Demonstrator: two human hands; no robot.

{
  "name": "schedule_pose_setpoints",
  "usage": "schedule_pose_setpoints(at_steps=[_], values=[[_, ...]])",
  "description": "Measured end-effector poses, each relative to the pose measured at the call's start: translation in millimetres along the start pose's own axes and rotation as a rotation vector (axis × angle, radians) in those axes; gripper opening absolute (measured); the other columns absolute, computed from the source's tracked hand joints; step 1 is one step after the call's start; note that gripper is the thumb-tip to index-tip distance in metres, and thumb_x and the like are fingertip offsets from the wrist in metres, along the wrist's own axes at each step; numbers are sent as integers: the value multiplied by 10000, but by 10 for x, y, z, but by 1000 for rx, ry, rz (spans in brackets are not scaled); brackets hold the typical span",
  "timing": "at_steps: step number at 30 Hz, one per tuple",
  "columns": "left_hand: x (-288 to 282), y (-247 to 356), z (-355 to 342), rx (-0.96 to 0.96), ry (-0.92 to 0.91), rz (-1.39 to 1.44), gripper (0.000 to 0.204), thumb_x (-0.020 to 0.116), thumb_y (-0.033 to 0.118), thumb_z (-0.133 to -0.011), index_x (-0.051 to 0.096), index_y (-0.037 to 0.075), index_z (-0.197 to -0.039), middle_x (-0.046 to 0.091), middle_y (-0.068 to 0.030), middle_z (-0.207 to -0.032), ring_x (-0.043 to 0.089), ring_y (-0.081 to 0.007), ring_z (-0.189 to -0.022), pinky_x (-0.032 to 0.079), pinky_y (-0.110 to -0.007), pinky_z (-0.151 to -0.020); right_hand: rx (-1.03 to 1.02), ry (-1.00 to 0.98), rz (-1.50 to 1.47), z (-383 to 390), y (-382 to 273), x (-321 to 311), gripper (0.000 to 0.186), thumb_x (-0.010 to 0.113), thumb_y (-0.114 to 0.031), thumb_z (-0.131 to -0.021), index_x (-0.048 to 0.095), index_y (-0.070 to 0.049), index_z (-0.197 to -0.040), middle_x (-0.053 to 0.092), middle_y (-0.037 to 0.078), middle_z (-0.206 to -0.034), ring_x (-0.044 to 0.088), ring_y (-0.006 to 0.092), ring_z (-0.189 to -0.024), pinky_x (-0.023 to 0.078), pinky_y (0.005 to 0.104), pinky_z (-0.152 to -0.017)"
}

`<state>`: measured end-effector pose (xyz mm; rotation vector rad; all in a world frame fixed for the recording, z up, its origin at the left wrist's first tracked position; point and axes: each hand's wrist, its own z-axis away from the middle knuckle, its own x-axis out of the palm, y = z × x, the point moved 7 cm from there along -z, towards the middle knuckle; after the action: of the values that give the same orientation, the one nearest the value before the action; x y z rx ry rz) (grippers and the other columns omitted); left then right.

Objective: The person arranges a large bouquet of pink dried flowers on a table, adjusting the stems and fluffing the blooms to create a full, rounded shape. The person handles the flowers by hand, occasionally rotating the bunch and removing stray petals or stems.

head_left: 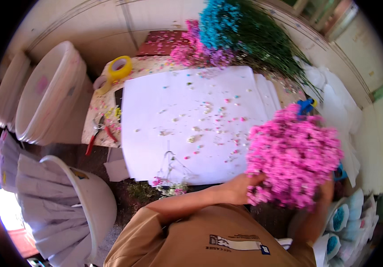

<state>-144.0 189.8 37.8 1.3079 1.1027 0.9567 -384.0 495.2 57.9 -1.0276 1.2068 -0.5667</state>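
A full bunch of bright pink flowers [296, 155] is held up at the right side of the table, its small blooms toward me and its stems hidden underneath. My left hand [240, 188] reaches across my body and is closed at the left edge of the bunch, with part of its fingers behind the blooms. My right forearm rises to the bunch's lower right edge; the flowers cover my right hand, so its fingers do not show. Below the bunch lies a stack of white paper sheets [165, 133], scattered with loose petals and small buds.
Blue and pink flower bunches [220, 22] with long green stems lie at the back. Yellow tape [120, 67] and red-handled pruning shears [95, 133] are on the left. Stacked white tubs [51, 93] and a lined bucket [98, 200] stand further left. Wrapped blue bunches [339, 218] are at lower right.
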Motion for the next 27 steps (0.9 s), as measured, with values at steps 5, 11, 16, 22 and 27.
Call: schedule_pose_setpoints(at_steps=[5,11,16,22,27], values=[[-402,511,80,300,211,-307,757,705,28,-794,471,2,-1514,416,-316,-1550,437,-492,-1412,403,-459,-1178,-154,-13,519,-416,-1139,-910,843,835,-246,-787,461,-37,-1513,578,158,-1437,563,296,-1309,449,415,-1106],[-1071,297,717,229,602,-529,459,774,158,-904,626,38,-1322,664,-247,-1182,675,-443,-1005,567,-481,-862,-547,-225,587,-617,-2766,639,891,874,-248,-693,500,-59,-1479,637,189,-1355,609,323,-1258,481,414,-1072],[-1329,-453,1581,-159,650,-816,673,830,140,-774,602,122,-1407,563,-188,-1404,528,-418,-1297,436,-523,-1059,-774,-540,588,-497,-2964,2639,932,908,-249,-615,532,-78,-1451,686,215,-1286,648,346,-1216,509,413,-1043],[-904,-1059,2626,-568,253,-1082,276,783,74,-757,755,95,-1031,685,-76,-956,639,-303,-976,438,-517,-900,-797,-395,719,-406,-2120,3357,1120,915,-271,-736,267,-110,-1634,413,244,-1560,431,418,-1423,316,565,-1175],[-1013,-512,2495,-453,350,-1037,201,746,107,-804,772,106,-1003,715,-109,-988,650,-306,-1014,437,-472,-927,-934,-215,614,-128,-2243,2979,1037,898,-283,-756,328,-118,-1607,423,209,-1530,430,406,-1403,304,572,-1164]])
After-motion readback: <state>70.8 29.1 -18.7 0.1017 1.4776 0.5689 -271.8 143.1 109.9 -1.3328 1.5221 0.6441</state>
